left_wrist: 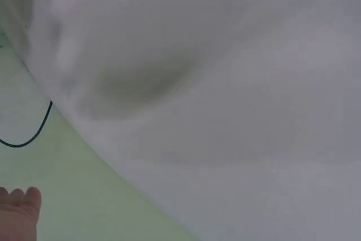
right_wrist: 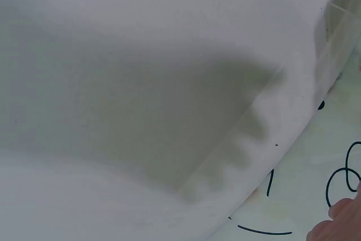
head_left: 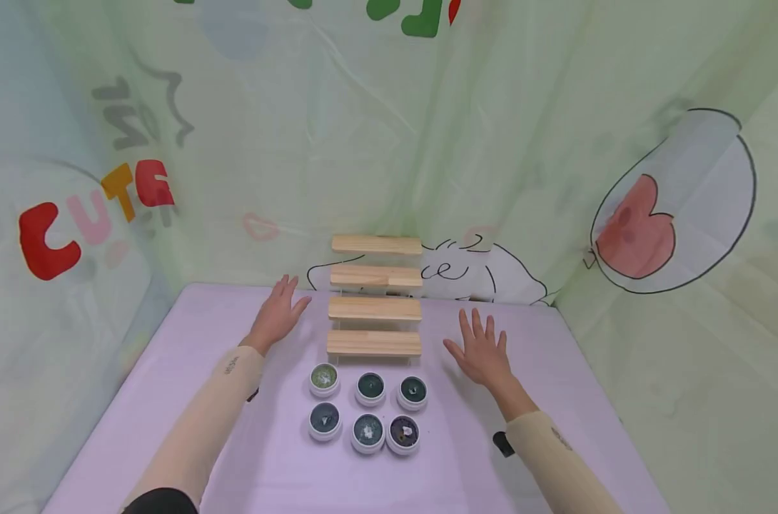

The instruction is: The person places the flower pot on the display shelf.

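My left hand [head_left: 276,316] is left of a stepped display rack [head_left: 375,308] with several pale wooden shelves, its fingers extended and touching nothing visible. On the rack's other side is my right hand [head_left: 483,355], fingers spread and holding nothing. In front of the rack stand small round white jars in two rows. A light green jar [head_left: 324,378] is at back left; a dark brownish jar [head_left: 403,434] is at front right, close beside a grey-green jar [head_left: 367,433]. The wrist views show only part of the left hand [left_wrist: 20,215] and right hand [right_wrist: 338,227].
A pale lilac cloth covers the table [head_left: 286,478]. Light green printed curtains [head_left: 363,143] hang behind it and along both sides. The rack's back stands close to the rear curtain. In the right wrist view, a hand-shaped shadow falls on the tabletop [right_wrist: 113,207].
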### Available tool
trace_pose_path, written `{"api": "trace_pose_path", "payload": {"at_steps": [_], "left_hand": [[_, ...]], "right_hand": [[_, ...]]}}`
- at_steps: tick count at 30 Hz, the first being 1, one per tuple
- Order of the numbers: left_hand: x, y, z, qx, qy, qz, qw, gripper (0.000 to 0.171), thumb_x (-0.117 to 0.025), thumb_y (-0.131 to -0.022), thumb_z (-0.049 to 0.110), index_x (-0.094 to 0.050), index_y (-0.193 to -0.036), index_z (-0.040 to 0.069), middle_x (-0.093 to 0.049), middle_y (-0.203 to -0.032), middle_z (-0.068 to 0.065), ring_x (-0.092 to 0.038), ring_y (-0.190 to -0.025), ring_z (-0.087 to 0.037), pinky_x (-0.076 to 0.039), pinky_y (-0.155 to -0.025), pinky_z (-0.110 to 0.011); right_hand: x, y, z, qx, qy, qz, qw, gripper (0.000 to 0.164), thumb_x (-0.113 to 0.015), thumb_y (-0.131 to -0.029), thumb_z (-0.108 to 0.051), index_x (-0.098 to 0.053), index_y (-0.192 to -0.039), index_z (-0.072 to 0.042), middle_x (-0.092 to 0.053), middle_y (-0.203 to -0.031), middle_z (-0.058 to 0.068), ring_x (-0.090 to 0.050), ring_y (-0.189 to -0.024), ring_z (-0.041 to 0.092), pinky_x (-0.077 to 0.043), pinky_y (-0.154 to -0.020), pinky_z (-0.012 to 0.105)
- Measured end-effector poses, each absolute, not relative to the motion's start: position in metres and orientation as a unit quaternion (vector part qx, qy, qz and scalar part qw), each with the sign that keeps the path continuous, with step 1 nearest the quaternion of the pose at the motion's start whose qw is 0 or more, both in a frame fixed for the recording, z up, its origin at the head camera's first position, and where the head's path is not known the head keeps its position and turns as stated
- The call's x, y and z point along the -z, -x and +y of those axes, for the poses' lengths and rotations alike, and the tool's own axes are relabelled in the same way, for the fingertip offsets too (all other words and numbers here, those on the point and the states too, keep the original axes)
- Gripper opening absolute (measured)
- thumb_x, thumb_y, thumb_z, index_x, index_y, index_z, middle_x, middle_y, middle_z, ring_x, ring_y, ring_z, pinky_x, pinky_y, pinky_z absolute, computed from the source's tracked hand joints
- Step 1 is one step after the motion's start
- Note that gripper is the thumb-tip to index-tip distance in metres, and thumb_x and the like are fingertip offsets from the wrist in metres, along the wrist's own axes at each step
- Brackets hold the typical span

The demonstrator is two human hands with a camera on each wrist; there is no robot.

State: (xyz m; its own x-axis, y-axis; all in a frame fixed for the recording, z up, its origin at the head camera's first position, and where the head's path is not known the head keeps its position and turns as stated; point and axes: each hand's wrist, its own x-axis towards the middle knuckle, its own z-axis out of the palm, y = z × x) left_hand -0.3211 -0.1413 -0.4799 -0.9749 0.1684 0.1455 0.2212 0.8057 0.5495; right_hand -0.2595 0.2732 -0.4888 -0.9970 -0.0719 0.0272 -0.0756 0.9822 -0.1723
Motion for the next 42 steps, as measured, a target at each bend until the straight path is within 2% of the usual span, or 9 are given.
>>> {"api": "trace_pose_path", "payload": {"at_steps": [6, 10, 12, 16, 25, 30, 35, 38, 42], "left_hand": [[0.478, 0.322, -0.113, 0.396, 0.157, -0.9, 0.089, 0.055, -0.056, -0.101, 0.028, -0.042, -0.143, -0.006, -0.038, -0.147, -0.028, -0.037, -0.135, -0.041, -0.036, -0.112, -0.053], [0.483, 0.327, -0.1, 0.46, 0.163, -0.868, 0.093, 0.048, -0.066, -0.095, 0.02, -0.051, -0.133, -0.006, -0.05, -0.134, -0.025, -0.051, -0.123, -0.037, -0.049, -0.102, -0.045], [0.489, 0.331, -0.096, 0.488, 0.152, -0.855, 0.086, 0.045, -0.069, -0.093, 0.018, -0.054, -0.127, -0.006, -0.054, -0.127, -0.023, -0.055, -0.119, -0.035, -0.05, -0.101, -0.042], [0.498, 0.337, -0.092, 0.516, 0.138, -0.843, 0.069, 0.04, -0.072, -0.09, 0.016, -0.058, -0.121, -0.005, -0.057, -0.121, -0.019, -0.055, -0.117, -0.032, -0.051, -0.101, -0.039], [0.503, 0.342, -0.093, 0.508, 0.151, -0.848, 0.008, 0.05, -0.074, -0.089, 0.017, -0.056, -0.131, -0.003, -0.054, -0.134, -0.016, -0.05, -0.127, -0.029, -0.045, -0.107, -0.035], [0.5, 0.347, -0.098, 0.503, 0.163, -0.849, -0.006, 0.051, -0.075, -0.088, 0.016, -0.057, -0.132, -0.003, -0.052, -0.138, -0.017, -0.049, -0.128, -0.03, -0.045, -0.107, -0.035], [0.497, 0.351, -0.106, 0.498, 0.176, -0.849, -0.032, 0.056, -0.076, -0.087, 0.019, -0.054, -0.134, -0.003, -0.049, -0.141, -0.02, -0.049, -0.129, -0.033, -0.045, -0.108, -0.036], [0.5, 0.356, -0.109, 0.489, 0.184, -0.852, -0.043, 0.059, -0.077, -0.086, 0.022, -0.054, -0.135, -0.002, -0.05, -0.141, -0.019, -0.049, -0.129, -0.032, -0.045, -0.107, -0.034], [0.495, 0.355, -0.104, 0.483, 0.179, -0.855, -0.056, 0.058, -0.077, -0.086, 0.021, -0.055, -0.135, -0.002, -0.051, -0.141, -0.018, -0.05, -0.129, -0.031, -0.044, -0.108, -0.033]], "right_hand": [[0.496, 0.25, 0.272, -0.094, -0.046, -0.994, 0.011, 0.078, -0.043, -0.1, -0.051, -0.014, -0.157, -0.005, -0.009, -0.16, 0.025, -0.001, -0.144, 0.051, -0.005, -0.111, 0.074], [0.498, 0.244, 0.27, -0.101, -0.052, -0.993, 0.008, 0.079, -0.044, -0.1, -0.051, -0.013, -0.157, -0.005, -0.009, -0.16, 0.024, -0.001, -0.144, 0.05, -0.006, -0.112, 0.074], [0.499, 0.239, 0.269, -0.109, -0.055, -0.993, 0.005, 0.08, -0.044, -0.1, -0.051, -0.013, -0.157, -0.005, -0.008, -0.16, 0.024, -0.002, -0.144, 0.05, -0.006, -0.112, 0.073], [0.503, 0.227, 0.268, -0.137, -0.061, -0.989, 0.01, 0.08, -0.045, -0.1, -0.051, -0.014, -0.156, -0.004, -0.011, -0.16, 0.026, -0.005, -0.144, 0.051, -0.009, -0.111, 0.074], [0.528, 0.191, 0.257, -0.285, -0.11, -0.952, 0.015, 0.082, -0.056, -0.097, -0.046, -0.017, -0.156, -0.004, -0.014, -0.16, 0.024, -0.01, -0.144, 0.05, -0.017, -0.112, 0.071], [0.539, 0.182, 0.248, -0.342, -0.151, -0.926, 0.049, 0.076, -0.069, -0.091, -0.035, -0.033, -0.153, -0.008, -0.028, -0.157, 0.019, -0.026, -0.142, 0.042, -0.027, -0.113, 0.062], [0.546, 0.182, 0.24, -0.376, -0.176, -0.907, 0.078, 0.065, -0.076, -0.086, -0.024, -0.05, -0.143, -0.006, -0.043, -0.149, 0.018, -0.04, -0.136, 0.035, -0.038, -0.11, 0.052], [0.549, 0.183, 0.234, -0.413, -0.172, -0.892, 0.065, 0.063, -0.077, -0.085, -0.02, -0.052, -0.141, -0.003, -0.044, -0.147, 0.019, -0.041, -0.136, 0.034, -0.041, -0.108, 0.046], [0.553, 0.183, 0.228, -0.449, -0.122, -0.885, 0.034, 0.072, -0.079, -0.084, -0.023, -0.046, -0.144, -0.001, -0.044, -0.148, 0.017, -0.042, -0.135, 0.032, -0.041, -0.108, 0.038]]}}
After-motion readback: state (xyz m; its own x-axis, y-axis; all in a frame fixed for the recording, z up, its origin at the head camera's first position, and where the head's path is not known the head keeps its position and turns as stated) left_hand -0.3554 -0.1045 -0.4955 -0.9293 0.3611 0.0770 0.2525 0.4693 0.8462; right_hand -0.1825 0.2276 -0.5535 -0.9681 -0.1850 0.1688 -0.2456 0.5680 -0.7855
